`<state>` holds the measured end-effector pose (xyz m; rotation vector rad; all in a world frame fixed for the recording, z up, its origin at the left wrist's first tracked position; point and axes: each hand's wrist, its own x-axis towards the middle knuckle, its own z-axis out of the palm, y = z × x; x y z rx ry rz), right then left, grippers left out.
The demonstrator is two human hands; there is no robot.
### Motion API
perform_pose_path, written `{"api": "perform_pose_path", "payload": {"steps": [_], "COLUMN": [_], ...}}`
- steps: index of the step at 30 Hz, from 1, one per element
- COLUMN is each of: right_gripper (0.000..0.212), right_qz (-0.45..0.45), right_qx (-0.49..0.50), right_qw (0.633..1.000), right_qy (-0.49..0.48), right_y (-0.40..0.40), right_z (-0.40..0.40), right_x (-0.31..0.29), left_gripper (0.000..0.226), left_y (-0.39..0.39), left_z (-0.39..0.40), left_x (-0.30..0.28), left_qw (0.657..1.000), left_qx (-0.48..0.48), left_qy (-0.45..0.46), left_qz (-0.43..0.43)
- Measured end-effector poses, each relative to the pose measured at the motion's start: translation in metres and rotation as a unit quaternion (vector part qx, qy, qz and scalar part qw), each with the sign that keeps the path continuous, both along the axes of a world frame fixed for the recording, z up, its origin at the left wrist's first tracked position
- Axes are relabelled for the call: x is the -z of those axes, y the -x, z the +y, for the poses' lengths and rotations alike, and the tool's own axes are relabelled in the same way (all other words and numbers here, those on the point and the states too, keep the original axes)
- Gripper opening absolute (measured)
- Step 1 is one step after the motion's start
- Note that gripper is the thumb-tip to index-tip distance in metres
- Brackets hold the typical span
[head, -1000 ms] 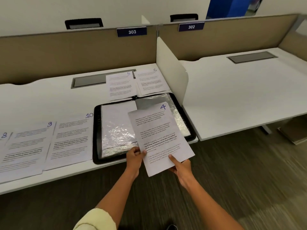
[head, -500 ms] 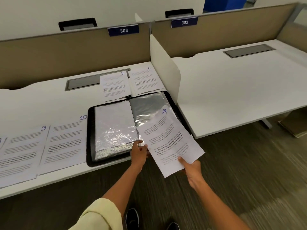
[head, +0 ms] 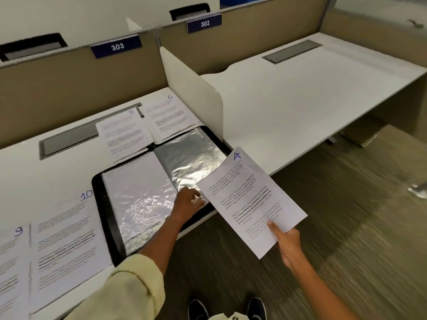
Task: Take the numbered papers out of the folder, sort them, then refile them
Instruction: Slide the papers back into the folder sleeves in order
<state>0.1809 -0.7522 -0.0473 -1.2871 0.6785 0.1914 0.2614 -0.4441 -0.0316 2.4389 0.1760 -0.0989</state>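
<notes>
Right hand (head: 288, 244) pinches the lower corner of the paper marked 4 (head: 250, 199), thumb on top, holding it tilted off the desk's front edge, its upper corner over the folder. Left hand (head: 188, 200) rests on the right-hand plastic sleeve of the open black folder (head: 147, 199) (fingertips partly hidden; grip cannot be confirmed). Papers 5 (head: 123, 132), 6 (head: 168, 115), 9 (head: 11, 262) and 10 (head: 67, 245) lie flat on the desk (head: 46, 181) around the folder.

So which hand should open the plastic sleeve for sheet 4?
Left, probably. The left hand already rests on the shiny clear plastic sleeve of the open black folder, while the right hand is pinching the white printed sheet marked 4.
</notes>
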Motion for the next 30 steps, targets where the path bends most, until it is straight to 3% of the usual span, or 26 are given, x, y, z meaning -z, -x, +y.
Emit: {"api": "perform_pose_path", "payload": {"steps": [4,9,12,14,17,26,30], "right_gripper": [0.029,0.034,0.050,0.063,0.060,0.107,0.100], "right_qz": [0.009,0.012,0.007,0.004,-0.008,-0.043,-0.047], "right_qx": [0.036,0.066,0.067,0.069,0.067,0.087,0.096], "right_qw": [0.999,0.998,0.998,0.998,0.998,0.995,0.994], "right_qy": [0.001,0.002,0.002,-0.004,-0.011,0.000,0.006], "right_y": [0.024,0.051,0.062,0.066,0.070,0.084,0.091], "right_z": [-0.002,-0.004,0.003,0.008,0.013,0.020,0.022], "right_x": [0.007,0.014,0.014,0.013,0.013,0.008,0.008], "left_gripper": [0.032,0.014,0.015,0.018,0.015,0.014,0.006], "left_y": [-0.007,-0.009,-0.009,-0.008,-0.008,-0.007,-0.005], "left_z": [0.003,0.001,0.004,0.005,0.006,0.010,0.012], "left_x": [0.006,0.004,0.005,0.004,0.001,0.005,0.003], "left_qw": [0.997,0.995,0.995,0.996,0.999,0.986,0.982], "left_qx": [0.064,0.091,0.090,0.083,0.050,-0.082,-0.066], "left_qy": [-0.042,-0.034,-0.035,-0.027,0.004,0.145,0.175], "left_qz": [-0.004,-0.015,-0.014,-0.011,-0.008,0.018,0.017]}}
